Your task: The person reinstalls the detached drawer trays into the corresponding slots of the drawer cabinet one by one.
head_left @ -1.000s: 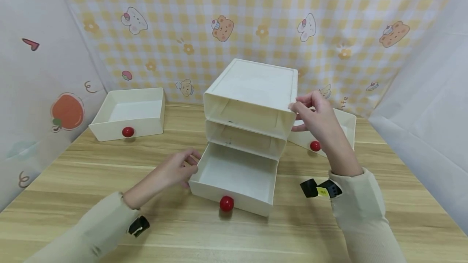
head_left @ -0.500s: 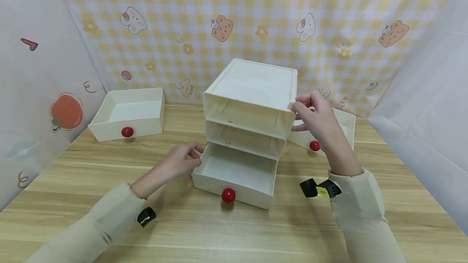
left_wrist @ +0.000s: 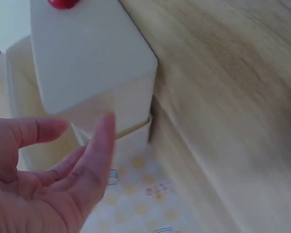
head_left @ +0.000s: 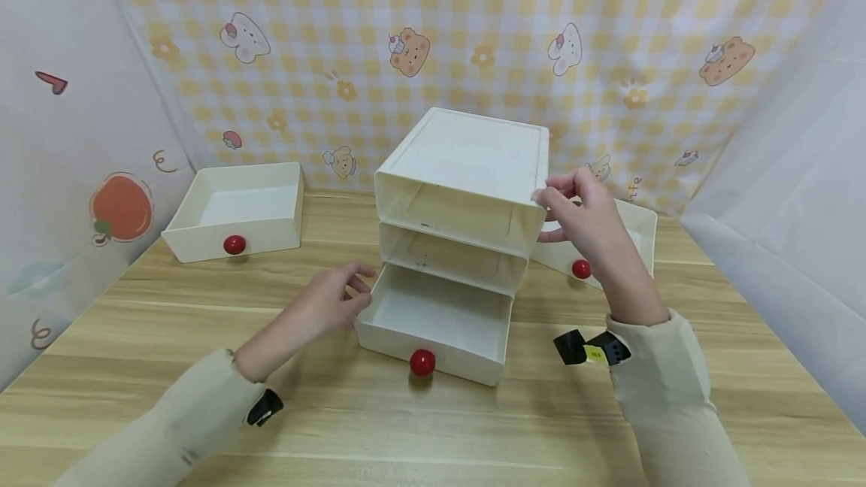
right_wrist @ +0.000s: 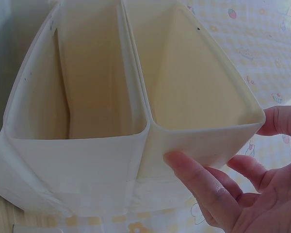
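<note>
A cream drawer cabinet (head_left: 473,152) with three stacked compartments stands mid-table. Its upper two compartments (head_left: 456,216) hold no drawer. In the lowest one a drawer (head_left: 433,314) with a red round knob (head_left: 422,362) sticks out toward me. My left hand (head_left: 328,299) is by that drawer's left side, its fingers loosely bent and parted. The left wrist view shows its thumb and fingers spread beside the drawer's side wall (left_wrist: 128,104). At the cabinet's upper right front corner my right hand (head_left: 585,209) holds on, thumb at the top edge and fingers (right_wrist: 199,177) against the side wall.
A removed cream drawer (head_left: 237,205) with a red knob lies at the back left. Another such drawer (head_left: 639,224) lies behind my right forearm, partly hidden. A yellow checked cloth (head_left: 473,36) hangs close behind the cabinet.
The lowest drawer has slid a little further into the cabinet, my left hand at its side. The left hand then drew slightly back to the left. The right hand has stayed put.
</note>
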### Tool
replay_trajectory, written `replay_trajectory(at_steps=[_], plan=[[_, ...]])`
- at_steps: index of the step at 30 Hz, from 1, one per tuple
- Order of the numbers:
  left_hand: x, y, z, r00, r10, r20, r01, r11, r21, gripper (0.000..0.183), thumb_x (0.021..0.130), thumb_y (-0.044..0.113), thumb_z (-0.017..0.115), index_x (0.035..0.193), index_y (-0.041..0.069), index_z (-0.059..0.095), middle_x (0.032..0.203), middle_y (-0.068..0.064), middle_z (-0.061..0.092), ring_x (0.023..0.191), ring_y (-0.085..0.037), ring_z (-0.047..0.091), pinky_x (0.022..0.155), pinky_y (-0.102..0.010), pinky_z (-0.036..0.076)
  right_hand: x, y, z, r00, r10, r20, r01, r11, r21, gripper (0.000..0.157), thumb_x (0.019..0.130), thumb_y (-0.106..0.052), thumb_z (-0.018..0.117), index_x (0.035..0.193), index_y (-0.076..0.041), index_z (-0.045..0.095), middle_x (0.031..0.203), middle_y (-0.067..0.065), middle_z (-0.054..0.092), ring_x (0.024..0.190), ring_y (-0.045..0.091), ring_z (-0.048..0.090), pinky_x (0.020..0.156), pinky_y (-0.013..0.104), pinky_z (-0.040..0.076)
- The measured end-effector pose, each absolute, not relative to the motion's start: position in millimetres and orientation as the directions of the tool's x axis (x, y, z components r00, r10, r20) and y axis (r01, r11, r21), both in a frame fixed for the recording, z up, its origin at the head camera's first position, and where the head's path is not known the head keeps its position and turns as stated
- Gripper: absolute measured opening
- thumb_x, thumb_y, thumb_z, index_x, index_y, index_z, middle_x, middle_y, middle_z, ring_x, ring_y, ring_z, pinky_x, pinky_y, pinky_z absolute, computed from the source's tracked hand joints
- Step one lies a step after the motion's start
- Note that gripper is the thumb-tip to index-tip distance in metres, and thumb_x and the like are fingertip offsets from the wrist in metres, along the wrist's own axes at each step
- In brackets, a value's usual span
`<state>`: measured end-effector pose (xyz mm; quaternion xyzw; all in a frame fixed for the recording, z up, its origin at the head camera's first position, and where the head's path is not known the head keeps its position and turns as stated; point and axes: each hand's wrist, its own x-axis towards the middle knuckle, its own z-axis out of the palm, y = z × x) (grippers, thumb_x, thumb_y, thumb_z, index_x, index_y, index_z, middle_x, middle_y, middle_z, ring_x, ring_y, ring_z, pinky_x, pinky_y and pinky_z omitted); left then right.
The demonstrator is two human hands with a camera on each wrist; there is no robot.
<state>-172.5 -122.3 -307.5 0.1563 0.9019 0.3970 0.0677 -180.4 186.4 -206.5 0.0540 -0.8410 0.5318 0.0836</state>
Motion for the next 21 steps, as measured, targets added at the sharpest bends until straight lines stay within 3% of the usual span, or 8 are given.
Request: replay_trajectory(at_steps=[6,9,12,16,21], plan=[[-139,-120,-302,-0.921,0.334,0.202,0.390,0.772,0.502,0.035,0.091,0.012,0.055,0.124,0.000,0.052,0.117,-0.015,0.060,0.106,-0.031,0.057,0.087,-0.045,0.051,-180,187,-207,-0.980,-0.002,0.200,-0.181,0.433,-0.883,0.029,0.092,-0.027,0.050,0.107,-0.003,0.043,0.103,0.007,0.042,0.094,0.032,0.057,0.065,0.031,0.058],[-121,-118,-302,-0.894,0.354,0.274,0.437,0.823,0.362,0.034,0.091,0.014,0.057,0.123,0.003,0.054,0.121,-0.013,0.058,0.114,-0.033,0.052,0.092,-0.050,0.048,-180,187,-207,-0.980,-0.003,0.201,-0.182,0.434,-0.882,0.029,0.092,-0.027,0.050,0.107,-0.003,0.043,0.103,0.007,0.042,0.094,0.032,0.056,0.065,0.031,0.058],[-104,-115,-304,-0.854,0.413,0.318,0.493,0.838,0.236,0.033,0.089,0.015,0.059,0.121,0.006,0.057,0.118,-0.010,0.060,0.110,-0.030,0.054,0.090,-0.046,0.050,-180,187,-207,-0.980,-0.002,0.201,-0.182,0.430,-0.884,0.028,0.092,-0.027,0.050,0.106,-0.003,0.043,0.103,0.007,0.042,0.094,0.032,0.057,0.065,0.031,0.058],[-87,-114,-310,-0.801,0.514,0.307,0.565,0.819,0.103,0.038,0.088,0.023,0.061,0.122,0.007,0.058,0.119,-0.009,0.060,0.109,-0.027,0.056,0.091,-0.044,0.049,-180,187,-206,-0.980,0.001,0.197,-0.178,0.426,-0.887,0.028,0.092,-0.027,0.050,0.106,-0.004,0.043,0.103,0.007,0.042,0.094,0.032,0.056,0.065,0.031,0.058],[-76,-115,-323,-0.780,0.604,0.161,0.618,0.784,0.052,0.047,0.090,0.033,0.057,0.129,0.008,0.053,0.132,-0.012,0.054,0.119,-0.035,0.051,0.098,-0.054,0.041,-179,186,-206,-0.981,0.004,0.195,-0.174,0.431,-0.886,0.030,0.092,-0.027,0.050,0.107,-0.003,0.043,0.102,0.007,0.042,0.095,0.033,0.056,0.065,0.031,0.058]])
